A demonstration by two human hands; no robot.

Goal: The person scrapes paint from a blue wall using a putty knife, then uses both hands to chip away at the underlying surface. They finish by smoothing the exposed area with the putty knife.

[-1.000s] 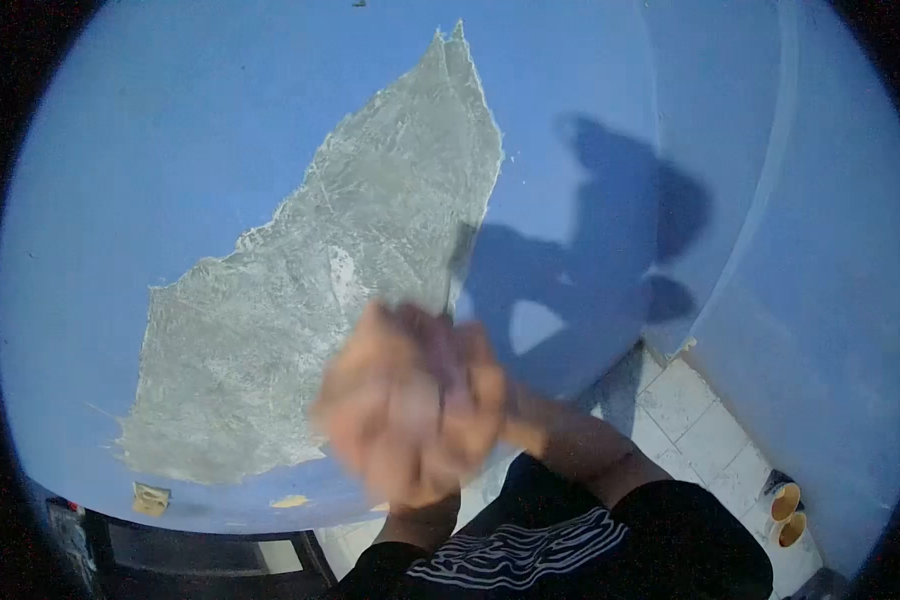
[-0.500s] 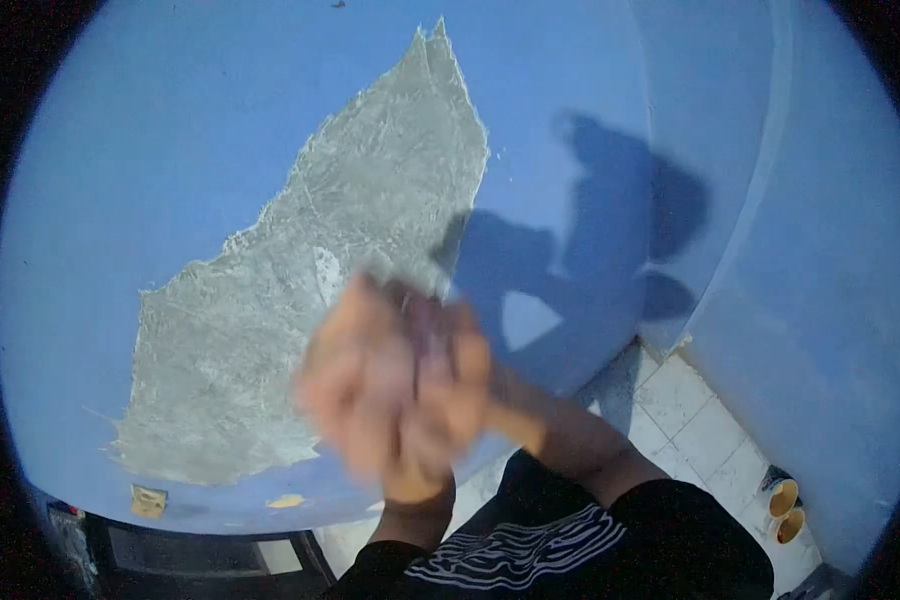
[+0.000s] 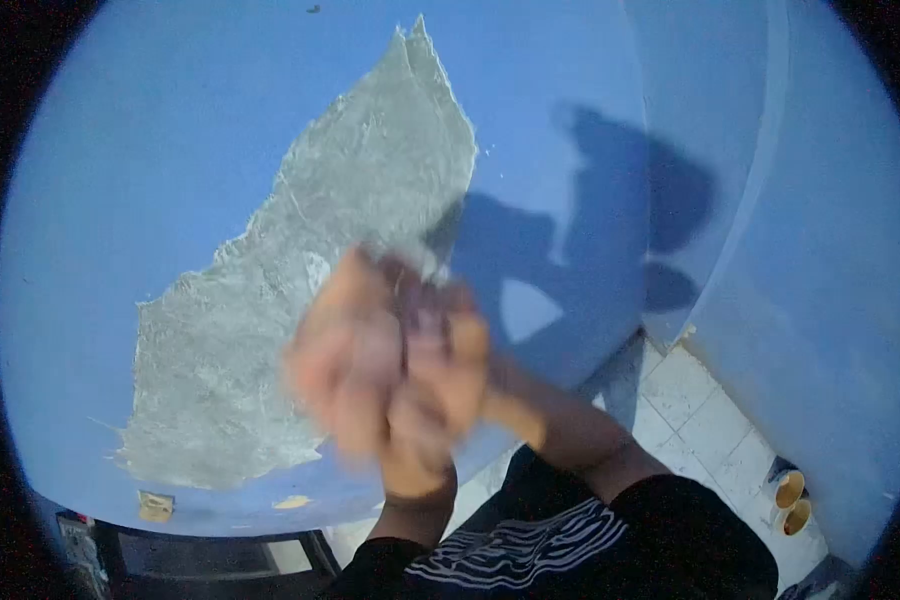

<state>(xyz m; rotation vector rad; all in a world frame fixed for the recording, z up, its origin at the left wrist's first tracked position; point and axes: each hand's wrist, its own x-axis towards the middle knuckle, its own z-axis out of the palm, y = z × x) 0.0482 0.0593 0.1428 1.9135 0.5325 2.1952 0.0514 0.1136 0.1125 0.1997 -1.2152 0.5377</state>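
My left hand (image 3: pixel 355 365) and my right hand (image 3: pixel 445 365) are close together, overlapping, in front of a rough grey patch (image 3: pixel 370 180) on a blue wall. Both are smeared by motion, with fingers that look curled and closed. Something dark seems to lie between them near their upper side, but its kind cannot be made out. The grey patch has a ragged, chipped edge and a pointed top. Whether the hands touch the wall cannot be seen.
A blue side wall (image 3: pixel 820 330) meets the patched wall at the right. Two round tan-topped things (image 3: pixel 790 488) sit on the white tiled floor (image 3: pixel 685 400). A dark framed object (image 3: pixel 200 555) stands lower left, below a small tan box on the wall (image 3: pixel 155 506). Shadows fall on the wall.
My hands stay together and blurred, shifted slightly up and left. The grey patch's top appears a little farther left, and the floor at right a little lower.
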